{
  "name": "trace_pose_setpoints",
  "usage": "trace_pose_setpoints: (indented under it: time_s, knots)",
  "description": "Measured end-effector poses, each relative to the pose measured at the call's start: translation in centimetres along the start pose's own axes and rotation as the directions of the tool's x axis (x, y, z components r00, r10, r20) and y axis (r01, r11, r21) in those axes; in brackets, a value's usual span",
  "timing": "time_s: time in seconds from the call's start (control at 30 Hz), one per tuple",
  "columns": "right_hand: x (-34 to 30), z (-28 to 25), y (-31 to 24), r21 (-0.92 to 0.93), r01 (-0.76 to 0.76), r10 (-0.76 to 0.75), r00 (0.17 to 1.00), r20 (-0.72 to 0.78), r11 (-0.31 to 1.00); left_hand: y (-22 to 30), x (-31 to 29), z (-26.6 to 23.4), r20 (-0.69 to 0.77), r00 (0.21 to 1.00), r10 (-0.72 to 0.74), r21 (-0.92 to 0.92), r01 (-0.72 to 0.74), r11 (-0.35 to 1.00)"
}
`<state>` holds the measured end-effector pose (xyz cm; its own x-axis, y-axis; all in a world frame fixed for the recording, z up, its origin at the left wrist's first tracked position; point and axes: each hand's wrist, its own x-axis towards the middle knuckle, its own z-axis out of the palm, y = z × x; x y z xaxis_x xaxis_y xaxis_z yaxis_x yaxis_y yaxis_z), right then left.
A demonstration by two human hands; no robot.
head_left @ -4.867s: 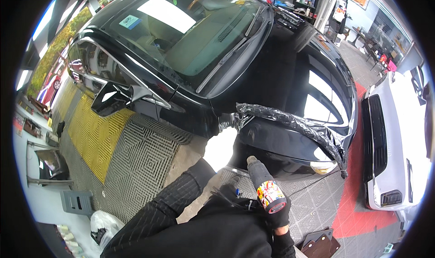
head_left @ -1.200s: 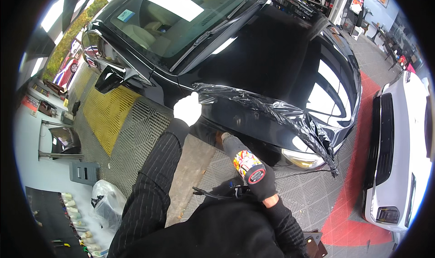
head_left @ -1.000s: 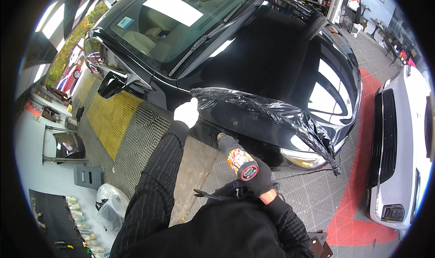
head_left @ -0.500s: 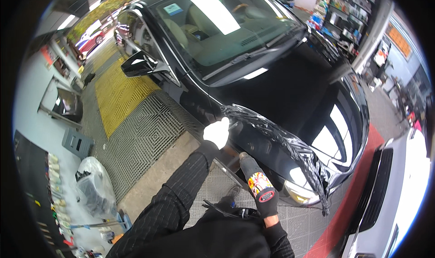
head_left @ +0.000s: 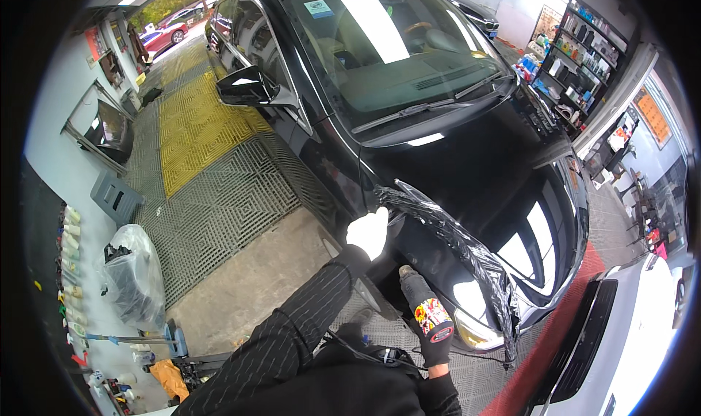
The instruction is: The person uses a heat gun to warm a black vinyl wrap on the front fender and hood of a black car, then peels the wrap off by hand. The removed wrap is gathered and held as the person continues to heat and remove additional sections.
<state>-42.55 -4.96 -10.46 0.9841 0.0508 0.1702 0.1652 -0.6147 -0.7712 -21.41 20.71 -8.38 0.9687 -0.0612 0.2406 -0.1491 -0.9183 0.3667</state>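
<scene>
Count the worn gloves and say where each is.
2: a white glove on the left hand, at one end of the crumpled black film, and a black glove, partly hidden, on the right hand, holding the heat gun. No others show.

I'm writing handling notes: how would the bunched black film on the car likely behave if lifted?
The black film is probably floppy, since its lower end droops beside the headlight. Its many fine creases suggest it is thin and light for its size. The glossy surface may be slippery too.
</scene>
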Motion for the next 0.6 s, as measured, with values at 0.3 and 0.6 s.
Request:
trace_pose_setpoints:
  time_s: [0.3,0.6]
  knots:
    - [-1.4,-0.5,0.2,-0.045,-0.019,0.020,0.999,0.029,0.999,1.0,-1.1,-0.6,0.053,0.996,-0.071,-0.024,0.072,0.997]
    - [-1.7,-1.1,0.7,0.007,-0.053,0.052,0.997,0.055,0.999,2.0,-2.2,-1.2,0.097,0.990,-0.104,-0.066,0.110,0.992]
